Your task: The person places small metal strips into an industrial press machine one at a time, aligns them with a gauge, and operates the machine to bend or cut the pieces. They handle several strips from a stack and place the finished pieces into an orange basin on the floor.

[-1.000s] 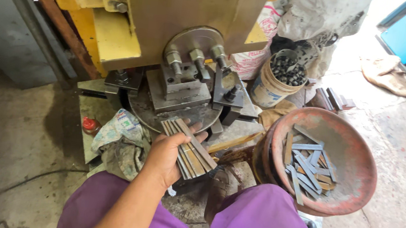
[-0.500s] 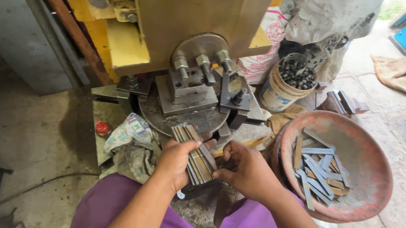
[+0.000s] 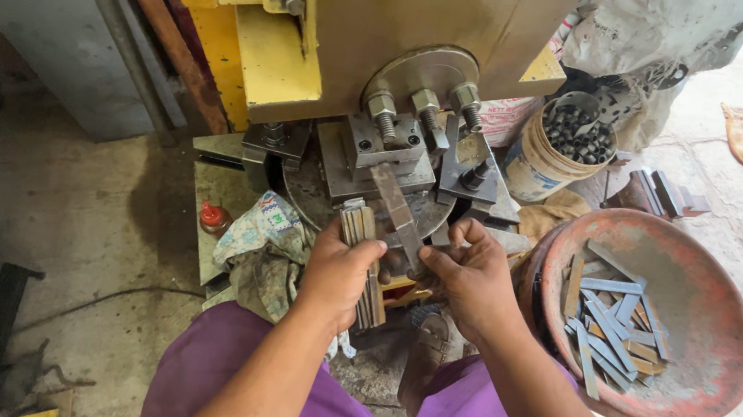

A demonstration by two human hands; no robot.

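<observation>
the left hand (image 3: 338,265) grips a stack of flat metal strips (image 3: 364,258) upright, close to the press (image 3: 395,160), so the next one is within easy reach; the right hand (image 3: 473,279) pinches a single strip (image 3: 396,209), angled up towards the clamp block under the bolts; more strips lie in the red bowl (image 3: 702,298) just right of the knee, near enough to grab.
</observation>
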